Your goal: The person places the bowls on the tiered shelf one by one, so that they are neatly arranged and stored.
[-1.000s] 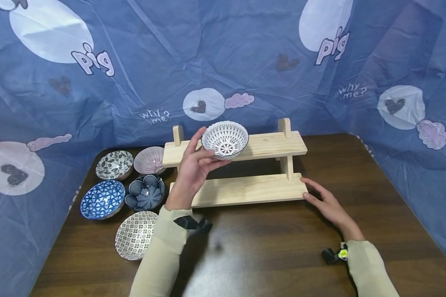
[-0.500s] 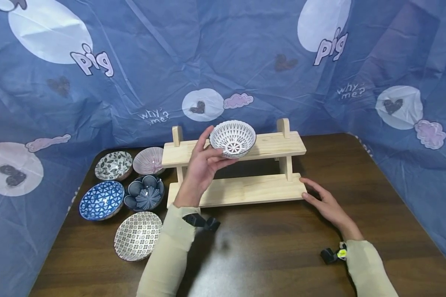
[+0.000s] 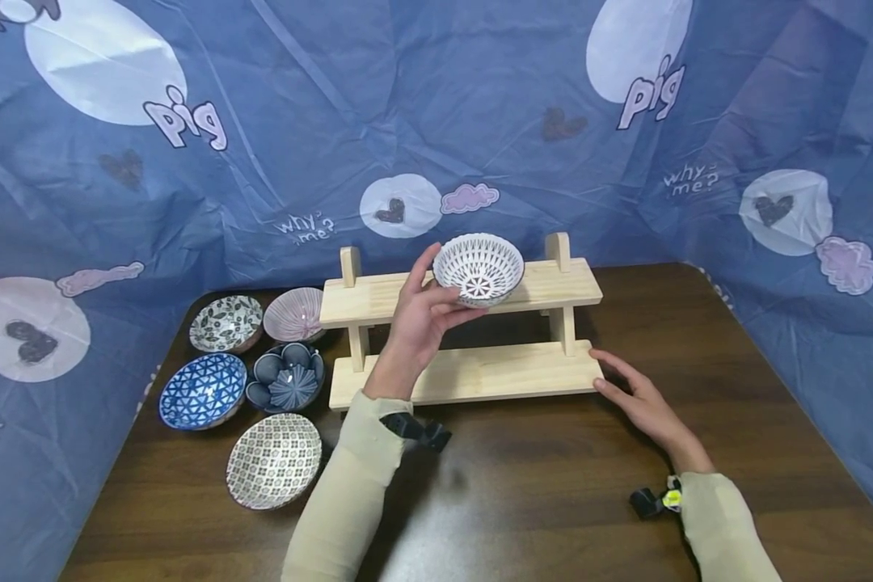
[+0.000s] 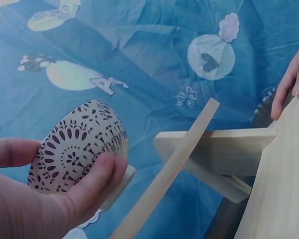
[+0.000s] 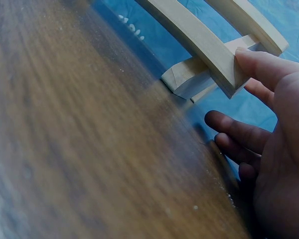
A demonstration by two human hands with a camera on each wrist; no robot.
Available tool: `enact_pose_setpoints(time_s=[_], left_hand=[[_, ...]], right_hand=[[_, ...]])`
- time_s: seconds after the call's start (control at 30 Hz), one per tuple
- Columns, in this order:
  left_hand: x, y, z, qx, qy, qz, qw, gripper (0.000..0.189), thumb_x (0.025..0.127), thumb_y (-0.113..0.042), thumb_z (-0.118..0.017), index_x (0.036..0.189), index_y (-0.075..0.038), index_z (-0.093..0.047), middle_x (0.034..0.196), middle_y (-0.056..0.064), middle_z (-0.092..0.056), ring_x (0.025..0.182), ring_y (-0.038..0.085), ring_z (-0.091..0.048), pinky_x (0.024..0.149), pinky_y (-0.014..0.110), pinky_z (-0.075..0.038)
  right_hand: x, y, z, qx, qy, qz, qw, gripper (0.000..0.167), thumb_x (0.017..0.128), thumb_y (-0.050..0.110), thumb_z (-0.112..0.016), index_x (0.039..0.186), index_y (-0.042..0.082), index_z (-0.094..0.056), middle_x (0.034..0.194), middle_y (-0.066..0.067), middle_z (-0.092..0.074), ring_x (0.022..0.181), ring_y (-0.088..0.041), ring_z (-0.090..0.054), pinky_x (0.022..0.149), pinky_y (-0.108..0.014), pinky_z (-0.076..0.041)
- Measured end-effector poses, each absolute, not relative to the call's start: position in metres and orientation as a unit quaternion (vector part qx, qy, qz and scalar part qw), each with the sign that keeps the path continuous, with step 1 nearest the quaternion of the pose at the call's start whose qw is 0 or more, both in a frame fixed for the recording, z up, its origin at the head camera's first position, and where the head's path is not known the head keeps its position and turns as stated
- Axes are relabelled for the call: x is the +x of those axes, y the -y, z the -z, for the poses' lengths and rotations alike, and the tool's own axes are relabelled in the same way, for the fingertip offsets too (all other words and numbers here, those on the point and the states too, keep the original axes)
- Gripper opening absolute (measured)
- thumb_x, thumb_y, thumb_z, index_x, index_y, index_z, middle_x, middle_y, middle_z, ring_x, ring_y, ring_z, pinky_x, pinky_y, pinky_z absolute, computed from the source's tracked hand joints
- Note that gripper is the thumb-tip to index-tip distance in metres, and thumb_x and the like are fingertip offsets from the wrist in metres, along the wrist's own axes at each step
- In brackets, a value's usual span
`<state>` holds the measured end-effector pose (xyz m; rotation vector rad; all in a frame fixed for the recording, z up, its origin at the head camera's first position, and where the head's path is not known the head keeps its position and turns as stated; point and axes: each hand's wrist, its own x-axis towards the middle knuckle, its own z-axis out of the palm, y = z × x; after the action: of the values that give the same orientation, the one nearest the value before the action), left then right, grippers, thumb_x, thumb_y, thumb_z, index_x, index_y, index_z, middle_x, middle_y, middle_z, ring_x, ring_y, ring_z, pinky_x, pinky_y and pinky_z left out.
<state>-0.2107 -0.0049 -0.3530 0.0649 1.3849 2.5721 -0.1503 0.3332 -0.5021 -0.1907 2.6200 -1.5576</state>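
My left hand (image 3: 419,323) holds a small white bowl (image 3: 478,271) with a dark pattern, thumb at its near side and fingers under and beside it. The bowl is tilted toward the head camera, in front of and above the top board of a two-tier wooden shelf (image 3: 473,373). In the left wrist view the bowl's patterned outside (image 4: 72,149) shows between thumb and fingers. At the shelf's right end, my right hand (image 3: 643,408) touches the lower board with thumb and index finger. The right wrist view shows its other fingers (image 5: 236,134) hanging loose below the board.
On the table's left stand a leaf-patterned bowl (image 3: 225,323), a pink striped bowl (image 3: 294,314), a blue triangle-patterned bowl (image 3: 204,391), a dark blue petal-shaped bowl (image 3: 291,384) and a grey-patterned bowl (image 3: 274,461). A blue printed cloth (image 3: 422,105) hangs behind the brown table (image 3: 524,493).
My left hand has carried the white bowl to the right along the upper board. The right hand stays at the shelf's end, and the shelf looks still.
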Motion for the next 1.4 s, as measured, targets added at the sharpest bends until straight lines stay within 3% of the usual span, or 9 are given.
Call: enact_pose_setpoints(time_s=[0.27, 0.8, 1.4], left_hand=[[-0.211, -0.006, 0.353, 0.028, -0.468, -0.876, 0.114, 0.078, 0.089, 0.012, -0.044, 0.157, -0.022, -0.029, 0.152, 0.025, -0.036, 0.096, 0.028, -0.068, 0.102, 0.067, -0.047], [-0.217, -0.031, 0.35, 0.029, -0.465, -0.875, 0.128, 0.079, 0.089, 0.013, -0.043, 0.159, -0.022, -0.026, 0.155, 0.025, -0.032, 0.125, 0.053, -0.051, 0.103, 0.064, -0.048], [-0.222, -0.052, 0.353, 0.016, -0.465, -0.875, 0.131, 0.077, 0.09, 0.012, -0.042, 0.157, -0.021, -0.029, 0.153, 0.028, -0.035, 0.127, 0.058, -0.05, 0.102, 0.064, -0.049]], right_hand=[[-0.151, -0.333, 0.502, -0.065, -0.857, 0.51, 0.043, 0.055, 0.102, 0.026, -0.058, 0.151, 0.008, -0.041, 0.16, -0.021, -0.034, 0.146, -0.044, -0.028, 0.118, -0.068, -0.023], [-0.15, -0.333, 0.502, -0.068, -0.856, 0.51, 0.043, 0.055, 0.102, 0.026, -0.057, 0.152, 0.008, -0.041, 0.161, -0.02, -0.034, 0.146, -0.043, -0.029, 0.117, -0.067, -0.025], [-0.151, -0.334, 0.502, -0.063, -0.855, 0.512, 0.051, 0.056, 0.102, 0.027, -0.057, 0.152, 0.007, -0.04, 0.161, -0.022, -0.033, 0.147, -0.045, -0.026, 0.118, -0.071, -0.021]])
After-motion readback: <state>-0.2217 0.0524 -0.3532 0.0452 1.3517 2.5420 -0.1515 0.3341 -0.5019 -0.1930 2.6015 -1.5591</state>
